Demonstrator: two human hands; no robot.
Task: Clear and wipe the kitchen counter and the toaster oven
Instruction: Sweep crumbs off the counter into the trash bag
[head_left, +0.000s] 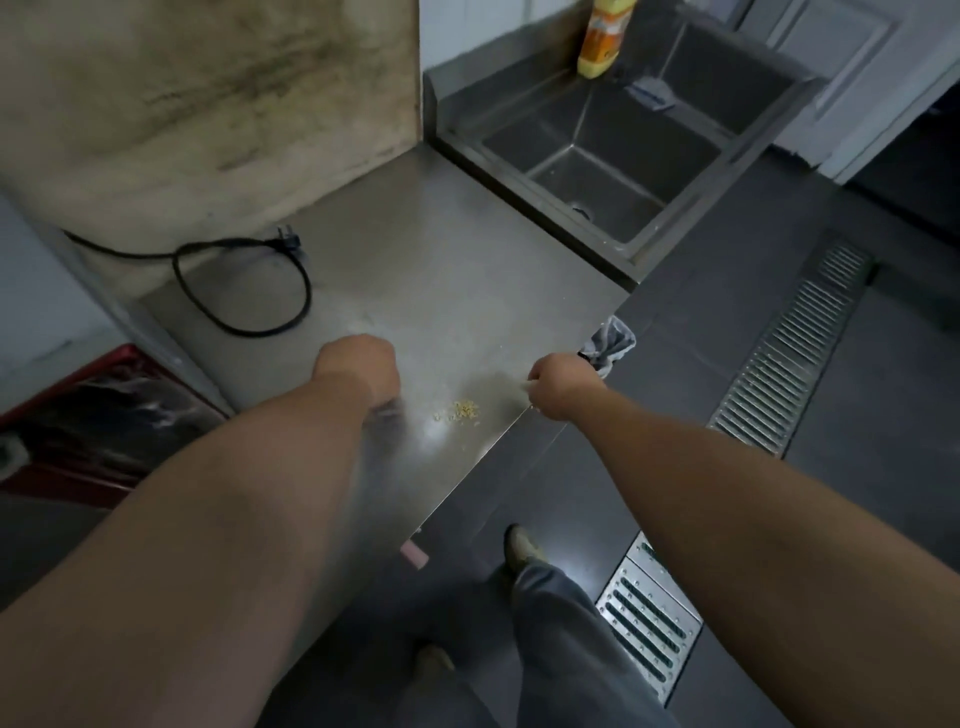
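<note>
My left hand (358, 371) is over the steel surface (441, 260), knuckles up and fingers curled under; it is blurred, and I cannot tell whether it holds anything. My right hand (558, 384) sits at the right edge of the surface, fingers closed round a grey cloth (610, 340) whose loose end hangs past the edge over the floor. Between my two hands, near the front edge, lies a small scatter of yellowish crumbs (460, 410) — just beside my right hand, a little further from my left.

Further back on the left a black power cord (244, 291) loops across the surface, its plug (288, 239) lying free near the stained wall panel (208, 104). A pale appliance side (47, 301) stands at the far left, where the cord comes from. Beyond the surface on the right is a deep steel sink (613, 156) with a yellow bottle (602, 41) on its far ledge. A red bin with a dark liner (98, 421) sits low on the left. Floor drain grates (795, 353) run along the tiles on the right — my shoes and trousers show below.
</note>
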